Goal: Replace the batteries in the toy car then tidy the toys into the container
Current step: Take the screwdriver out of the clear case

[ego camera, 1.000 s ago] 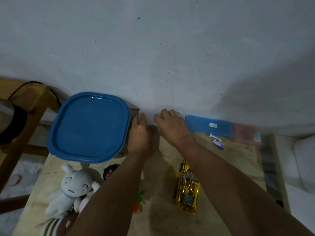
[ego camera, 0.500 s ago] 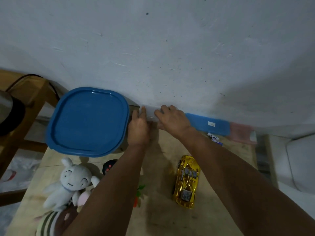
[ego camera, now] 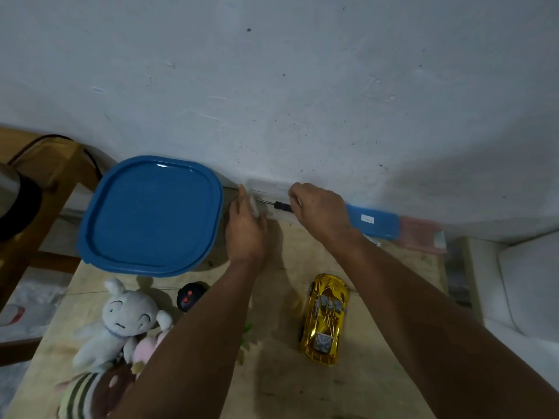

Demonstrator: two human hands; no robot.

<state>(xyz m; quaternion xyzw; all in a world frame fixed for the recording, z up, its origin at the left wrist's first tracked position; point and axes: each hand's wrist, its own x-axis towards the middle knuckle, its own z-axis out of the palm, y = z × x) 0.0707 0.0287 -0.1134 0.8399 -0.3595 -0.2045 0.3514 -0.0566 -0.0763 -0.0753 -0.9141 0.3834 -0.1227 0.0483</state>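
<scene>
A gold toy car (ego camera: pixel 325 319) lies on the wooden table (ego camera: pixel 302 388), nearer to me than my hands. Against the wall sits a small clear box (ego camera: pixel 266 192) with its lid tipped up. Inside it lies a thin tool with a black handle (ego camera: pixel 282 205). My left hand (ego camera: pixel 246 228) grips the box's left end. My right hand (ego camera: pixel 320 210) curls over the right end, fingertips closed on the black handle. A big container with a blue lid (ego camera: pixel 151 213) stands to the left. A black remote with red buttons (ego camera: pixel 189 296) peeks out beside my left forearm.
A white rabbit plush (ego camera: pixel 121 322), a pink plush (ego camera: pixel 148 347) and a striped plush (ego camera: pixel 90 394) lie at the front left. A blue case (ego camera: pixel 373 220) and a pink item (ego camera: pixel 422 234) rest along the wall. A wooden stool (ego camera: pixel 45 176) stands left, a white seat (ego camera: pixel 526 282) right.
The clear box's lid has come up against the wall, showing the black-handled tool. My hands have spread apart, and the right one now closes on the handle.
</scene>
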